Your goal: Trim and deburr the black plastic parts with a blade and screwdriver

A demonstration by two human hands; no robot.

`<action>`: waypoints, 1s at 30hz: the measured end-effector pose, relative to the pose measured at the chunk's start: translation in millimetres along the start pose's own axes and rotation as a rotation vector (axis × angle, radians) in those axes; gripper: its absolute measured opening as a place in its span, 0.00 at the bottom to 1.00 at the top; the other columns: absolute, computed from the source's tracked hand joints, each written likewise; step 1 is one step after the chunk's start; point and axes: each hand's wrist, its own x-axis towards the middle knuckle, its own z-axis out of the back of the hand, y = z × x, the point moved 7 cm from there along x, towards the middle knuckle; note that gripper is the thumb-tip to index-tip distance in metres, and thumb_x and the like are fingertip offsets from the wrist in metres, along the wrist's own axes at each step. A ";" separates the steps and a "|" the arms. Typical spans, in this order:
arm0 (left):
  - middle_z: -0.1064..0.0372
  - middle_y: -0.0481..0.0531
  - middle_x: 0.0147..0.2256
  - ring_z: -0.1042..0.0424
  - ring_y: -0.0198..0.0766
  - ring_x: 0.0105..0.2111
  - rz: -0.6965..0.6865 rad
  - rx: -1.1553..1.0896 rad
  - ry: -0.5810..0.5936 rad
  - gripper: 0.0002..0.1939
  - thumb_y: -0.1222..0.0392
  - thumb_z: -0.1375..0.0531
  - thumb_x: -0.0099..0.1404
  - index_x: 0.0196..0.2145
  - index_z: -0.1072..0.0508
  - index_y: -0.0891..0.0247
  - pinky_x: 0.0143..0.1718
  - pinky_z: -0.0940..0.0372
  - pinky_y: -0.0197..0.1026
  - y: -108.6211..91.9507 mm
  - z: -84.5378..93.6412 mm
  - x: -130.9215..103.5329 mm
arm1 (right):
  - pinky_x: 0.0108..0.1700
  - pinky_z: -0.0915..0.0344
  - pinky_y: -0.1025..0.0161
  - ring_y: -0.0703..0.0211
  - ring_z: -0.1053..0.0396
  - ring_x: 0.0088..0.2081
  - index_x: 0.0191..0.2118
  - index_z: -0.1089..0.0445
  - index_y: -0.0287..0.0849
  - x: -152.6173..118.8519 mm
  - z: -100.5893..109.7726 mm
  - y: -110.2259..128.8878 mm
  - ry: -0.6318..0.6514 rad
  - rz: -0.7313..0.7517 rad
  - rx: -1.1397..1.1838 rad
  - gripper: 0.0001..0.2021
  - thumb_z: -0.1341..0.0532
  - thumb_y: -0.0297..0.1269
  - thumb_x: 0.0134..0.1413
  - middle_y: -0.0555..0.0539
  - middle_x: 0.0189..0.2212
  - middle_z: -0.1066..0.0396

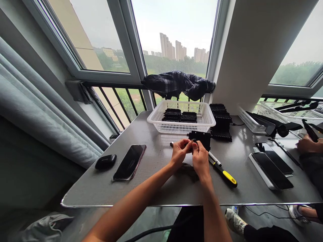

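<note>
My left hand [179, 153] and my right hand [201, 159] meet over the table, fingertips pinched closely together. Between them is something small and dark that I cannot make out. Just behind my fingers lies a black flat part [205, 138] with a toothed edge. To the right of my right hand, a tool with a yellow and black handle [229, 178] rests on the table beside a white pen-like stick [215, 159]. Under my wrists is a dark patch, possibly a cloth or a reflection.
A white basket [180, 128] holding black toothed parts [172, 115] stands at the back, with more black parts [221, 124] stacked beside it. A phone [129, 162] and black case [106, 162] lie left. At right are more phones [272, 170] and a co-worker's hand [309, 145].
</note>
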 end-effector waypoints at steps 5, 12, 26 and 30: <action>0.28 0.49 0.29 0.30 0.34 0.28 -0.001 -0.020 -0.061 0.19 0.48 0.28 0.45 0.29 0.23 0.66 0.28 0.29 0.38 3.3 7.3 4.5 | 0.28 0.43 0.65 0.61 0.40 0.24 0.32 0.37 0.44 4.9 7.2 -7.2 -0.054 -0.030 0.173 0.18 0.51 0.53 0.63 0.53 0.22 0.37; 0.27 0.46 0.32 0.28 0.35 0.33 0.032 -0.145 -0.137 0.20 0.55 0.28 0.45 0.34 0.28 0.62 0.34 0.26 0.41 4.4 13.9 5.8 | 0.33 0.37 0.62 0.60 0.37 0.28 0.38 0.41 0.44 -1.2 43.6 -30.1 -0.459 -0.216 0.190 0.18 0.40 0.52 0.53 0.52 0.28 0.38; 0.29 0.49 0.37 0.28 0.35 0.31 0.038 0.010 0.084 0.28 0.56 0.30 0.47 0.45 0.32 0.61 0.29 0.29 0.36 7.7 -0.1 5.7 | 0.27 0.38 0.64 0.62 0.36 0.25 0.37 0.34 0.40 23.4 44.1 -39.8 -0.273 -0.204 0.413 0.22 0.39 0.57 0.50 0.51 0.26 0.32; 0.31 0.47 0.25 0.33 0.32 0.24 -0.053 0.188 0.111 0.18 0.45 0.35 0.55 0.29 0.25 0.65 0.24 0.35 0.32 -1.3 1.9 11.2 | 0.31 0.40 0.63 0.60 0.36 0.27 0.34 0.33 0.40 39.9 62.9 -18.1 -0.215 -0.094 0.178 0.21 0.38 0.56 0.49 0.50 0.25 0.32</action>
